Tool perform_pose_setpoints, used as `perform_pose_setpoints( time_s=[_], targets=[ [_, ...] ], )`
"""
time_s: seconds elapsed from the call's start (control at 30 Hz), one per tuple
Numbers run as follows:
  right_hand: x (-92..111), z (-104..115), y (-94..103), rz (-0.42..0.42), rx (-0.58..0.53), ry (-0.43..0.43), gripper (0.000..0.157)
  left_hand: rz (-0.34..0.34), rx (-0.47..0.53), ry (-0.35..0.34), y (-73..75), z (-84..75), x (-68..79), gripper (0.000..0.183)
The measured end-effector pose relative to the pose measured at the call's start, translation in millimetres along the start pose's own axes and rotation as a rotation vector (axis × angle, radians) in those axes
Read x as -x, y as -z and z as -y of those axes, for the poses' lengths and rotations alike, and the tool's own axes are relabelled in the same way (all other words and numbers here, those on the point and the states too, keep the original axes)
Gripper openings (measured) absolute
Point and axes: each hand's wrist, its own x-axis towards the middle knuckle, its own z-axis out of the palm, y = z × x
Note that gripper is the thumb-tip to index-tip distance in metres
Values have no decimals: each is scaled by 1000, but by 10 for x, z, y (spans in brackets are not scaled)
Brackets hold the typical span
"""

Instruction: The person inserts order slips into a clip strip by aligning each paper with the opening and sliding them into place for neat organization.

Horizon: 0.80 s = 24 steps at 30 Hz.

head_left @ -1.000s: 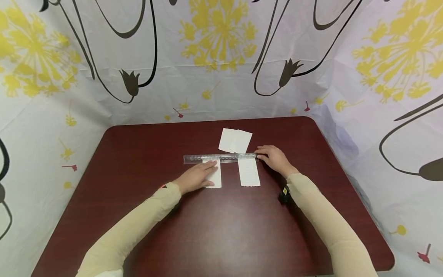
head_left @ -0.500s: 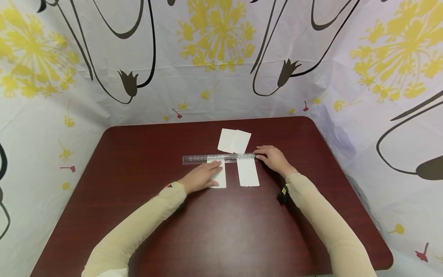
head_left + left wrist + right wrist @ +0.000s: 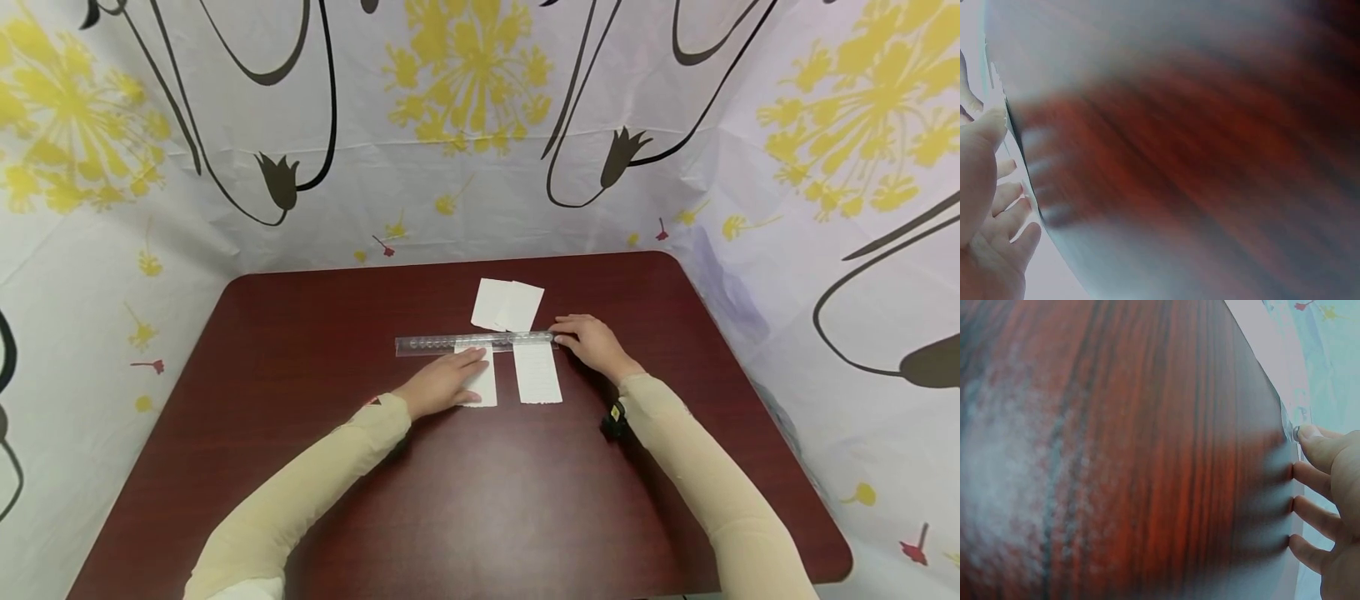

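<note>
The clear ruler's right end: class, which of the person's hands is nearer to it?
Right. The right hand touches that end of the clear ruler; the left hand is farther off, resting on the left paper strip.

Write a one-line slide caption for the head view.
Left hand on one white paper slip, right hand at the end of a clear ruler, on a dark red tabletop.

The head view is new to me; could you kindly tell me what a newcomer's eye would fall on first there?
Probably the white cloth behind the table, with its large yellow flower heads. Next comes the clear ruler beyond the table's middle, crossing the far ends of two paper strips. The left grip, a bare hand, lies on the left strip; the right grip is at the ruler's right end.
</note>
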Motion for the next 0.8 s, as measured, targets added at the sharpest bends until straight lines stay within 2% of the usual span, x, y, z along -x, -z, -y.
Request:
perform_pose_setpoints(
  time_s=[0.5, 0.8],
  targets=[
    [-6, -12, 1, 0, 14, 5, 34, 42, -16, 8, 8, -152, -192, 70],
    [1, -21, -10, -6, 15, 14, 34, 35, -14, 11, -10, -194, -243, 70]
  ],
)
